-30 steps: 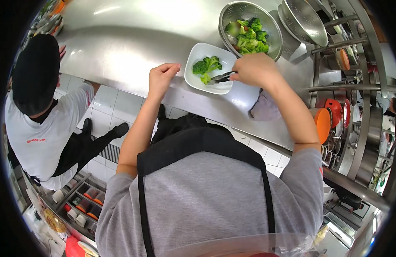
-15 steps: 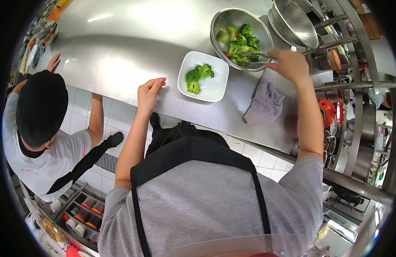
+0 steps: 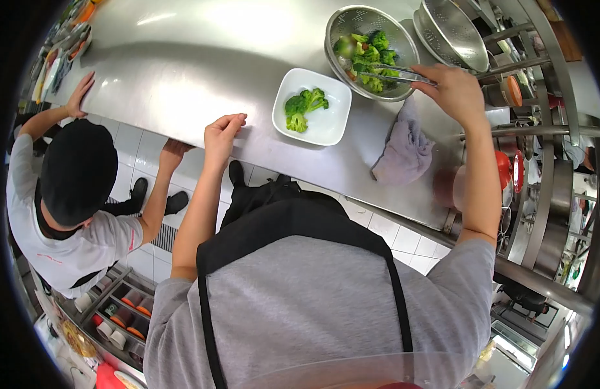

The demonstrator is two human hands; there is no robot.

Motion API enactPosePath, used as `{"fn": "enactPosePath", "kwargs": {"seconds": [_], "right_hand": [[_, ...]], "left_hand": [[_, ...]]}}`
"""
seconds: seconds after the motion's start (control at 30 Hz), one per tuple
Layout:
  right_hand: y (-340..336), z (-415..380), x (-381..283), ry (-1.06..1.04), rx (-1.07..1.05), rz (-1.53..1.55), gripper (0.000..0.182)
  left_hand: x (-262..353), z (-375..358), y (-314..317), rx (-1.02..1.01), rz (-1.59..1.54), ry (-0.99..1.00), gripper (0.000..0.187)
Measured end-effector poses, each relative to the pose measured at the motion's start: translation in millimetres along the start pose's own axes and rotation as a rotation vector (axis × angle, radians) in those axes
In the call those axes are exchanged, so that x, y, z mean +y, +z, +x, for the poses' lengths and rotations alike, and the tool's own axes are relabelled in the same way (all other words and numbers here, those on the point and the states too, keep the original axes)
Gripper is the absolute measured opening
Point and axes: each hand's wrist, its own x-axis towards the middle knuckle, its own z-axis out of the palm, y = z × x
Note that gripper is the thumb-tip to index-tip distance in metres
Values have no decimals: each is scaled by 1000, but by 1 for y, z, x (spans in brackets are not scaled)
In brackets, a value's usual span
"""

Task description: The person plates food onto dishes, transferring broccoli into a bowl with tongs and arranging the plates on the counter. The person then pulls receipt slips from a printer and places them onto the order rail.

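Observation:
My right hand point(image 3: 454, 89) grips metal tongs point(image 3: 392, 73) whose tips reach into a steel colander point(image 3: 344, 24) full of broccoli point(image 3: 371, 57). Just left of the colander stands a white square dish point(image 3: 329, 126) with a few broccoli florets point(image 3: 302, 105) in it. My left hand point(image 3: 221, 135) rests on the near edge of the steel counter point(image 3: 202, 58), fingers loosely curled, holding nothing.
A grey cloth point(image 3: 405, 150) lies on the counter by my right arm. An empty second colander point(image 3: 450, 31) sits at the back right. Racks with pots and orange lids point(image 3: 511, 170) fill the right side. A co-worker in a black cap point(image 3: 78, 170) leans on the counter at left.
My right hand moved the tongs from the white dish up into the colander. The co-worker shifted closer and put both hands to the counter.

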Motion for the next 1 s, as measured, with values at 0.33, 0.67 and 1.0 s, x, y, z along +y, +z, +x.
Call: {"fn": "enactPosePath", "kwargs": {"seconds": [0.33,0.67,1.0], "right_hand": [[49,21,-57,-704,193,-169,28],[4,7,-31,-627,222,-163,37],[34,-1,20,77,-274,-157,34]], "left_hand": [[3,-6,-3,-7,-29,-33,20],[-5,-9,-10,39,-36,-3,20],[-13,19,8,72,208,168,39]]}}
